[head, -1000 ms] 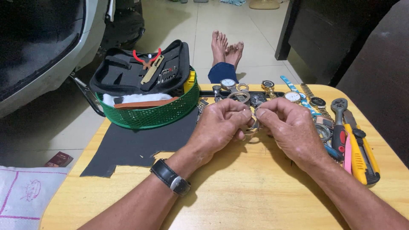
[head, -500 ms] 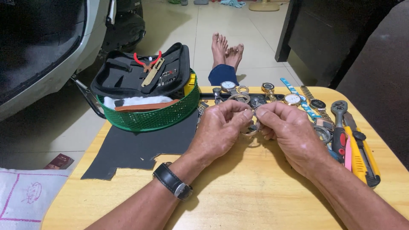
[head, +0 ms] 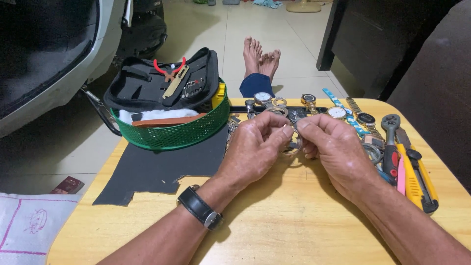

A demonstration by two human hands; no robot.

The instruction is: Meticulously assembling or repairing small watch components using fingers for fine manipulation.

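You're wearing a black-strapped wristwatch [head: 200,208] on your left wrist, near the round wooden table's [head: 294,230] front edge. Your left hand [head: 252,147] and right hand [head: 336,149] are pinching a small silver metal watch band [head: 293,145] between narrow fingertips above the table's middle. Yellow-handled tools [head: 417,176] are lying at the right edge. A green mesh plastic basket [head: 171,132] is sitting toward the far left edge, and loose wristwatches [head: 314,105] are lining the far edge.

Soft even indoor light, sharp focus (slight wide-angle edge stretch).
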